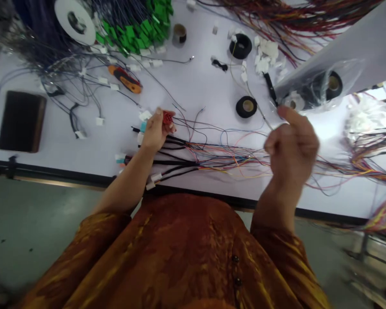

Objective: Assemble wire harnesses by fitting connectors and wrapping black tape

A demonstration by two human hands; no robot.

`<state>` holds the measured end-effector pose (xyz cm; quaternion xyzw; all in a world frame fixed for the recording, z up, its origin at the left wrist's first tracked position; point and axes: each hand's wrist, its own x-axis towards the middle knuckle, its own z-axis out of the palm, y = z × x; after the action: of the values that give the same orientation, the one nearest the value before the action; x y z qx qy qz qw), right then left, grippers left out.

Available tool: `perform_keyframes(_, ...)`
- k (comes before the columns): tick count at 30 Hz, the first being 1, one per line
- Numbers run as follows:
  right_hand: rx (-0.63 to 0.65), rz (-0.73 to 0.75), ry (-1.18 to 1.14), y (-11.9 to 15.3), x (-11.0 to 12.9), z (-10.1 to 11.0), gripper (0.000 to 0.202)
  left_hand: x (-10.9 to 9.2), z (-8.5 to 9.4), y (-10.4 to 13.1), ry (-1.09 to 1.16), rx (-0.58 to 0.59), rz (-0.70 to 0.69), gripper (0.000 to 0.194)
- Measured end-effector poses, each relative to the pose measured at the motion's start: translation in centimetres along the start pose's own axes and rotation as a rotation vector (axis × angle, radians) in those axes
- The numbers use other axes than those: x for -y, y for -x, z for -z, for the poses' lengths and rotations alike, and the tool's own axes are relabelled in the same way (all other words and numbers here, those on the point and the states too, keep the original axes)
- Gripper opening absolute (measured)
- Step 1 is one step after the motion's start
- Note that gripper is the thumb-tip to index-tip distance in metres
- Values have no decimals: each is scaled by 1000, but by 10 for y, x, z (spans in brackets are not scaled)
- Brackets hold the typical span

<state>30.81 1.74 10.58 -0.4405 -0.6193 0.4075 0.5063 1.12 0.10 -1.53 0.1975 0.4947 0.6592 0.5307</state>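
Head view shows the left hand (156, 133) pinching a red plastic connector (167, 117) left of centre, the blurred right hand (294, 143) curled right of centre, its grip unclear, while black-sleeved wire branches (176, 162) already meet white plastic connectors (156, 177) and a thin dark wire (198, 113) seems unfitted.

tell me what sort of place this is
Probably a wire-harness workshop: a long bundle of wires lies along the worktable, with heaped green connectors and rolls of black tape beyond it.

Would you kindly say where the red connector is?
Left of centre in the head view: the left hand holds the red connector, right of the orange cutter.
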Motion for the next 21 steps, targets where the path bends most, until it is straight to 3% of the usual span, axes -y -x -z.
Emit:
perform_keyframes(1,114,-4,25,-6,2,-24,28,-1,0,1,4,5,6,51)
perform_keyframes(4,390,10,116,-15,-4,-91,13,-3,0,2,8,2,22,53)
perform_keyframes(8,597,78,190,-12,-23,-144,11,-5,1,3,-31,-3,28,53)
perform_keyframes(11,580,59,237,-6,-34,-155,12,-6,1,3,-58,-6,49,52)
perform_keyframes(16,367,98,335,-6,-46,-149,15,-5,2,2,-32,13,79,53)
perform_keyframes(21,391,98,434,-7,-50,-149,17,-4,3,2,-59,17,74,55)
